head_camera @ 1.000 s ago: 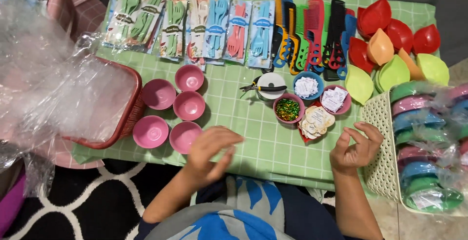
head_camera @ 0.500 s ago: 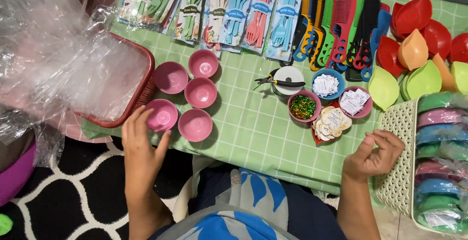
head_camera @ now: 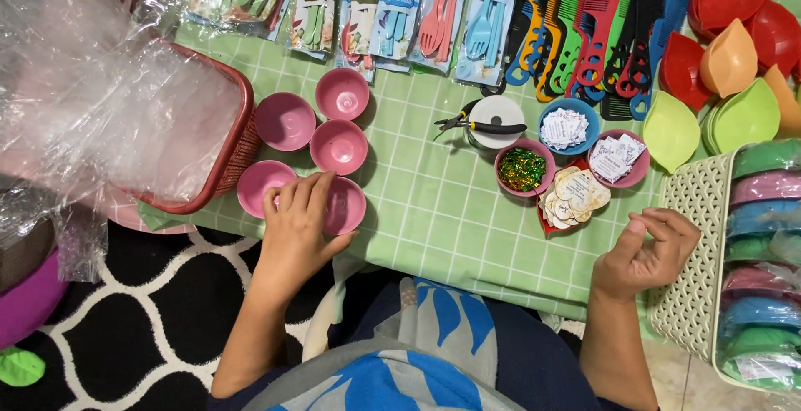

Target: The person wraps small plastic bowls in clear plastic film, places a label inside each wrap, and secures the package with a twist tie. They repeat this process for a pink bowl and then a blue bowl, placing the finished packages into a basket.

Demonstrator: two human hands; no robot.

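Observation:
Several small pink bowls sit on a green checked tablecloth [head_camera: 434, 202]. My left hand [head_camera: 298, 223] lies over the two nearest pink bowls [head_camera: 346, 204], fingers spread and touching their rims; I cannot tell if it grips one. Another pink bowl [head_camera: 284, 121] sits beyond. My right hand [head_camera: 649, 247] hovers at the table's front edge beside a white lattice basket [head_camera: 697, 244], fingers curled loosely, holding nothing visible. Just beyond it are a bowl of green and gold sweets [head_camera: 522, 168] and a red dish of round paper tags [head_camera: 571, 196].
A red basket [head_camera: 229, 156] covered in clear plastic wrap stands at left. Packs of plastic cutlery [head_camera: 400, 10] and coloured combs [head_camera: 584, 27] line the back. Leaf-shaped dishes [head_camera: 734, 69] pile at right. The lattice basket holds wrapped coloured bowls [head_camera: 763, 236]. Scissors rest on a white lid [head_camera: 492, 119].
My left hand has moved from the table's front edge leftward and forward onto the nearest pink bowls. My right hand has stayed near the lattice basket.

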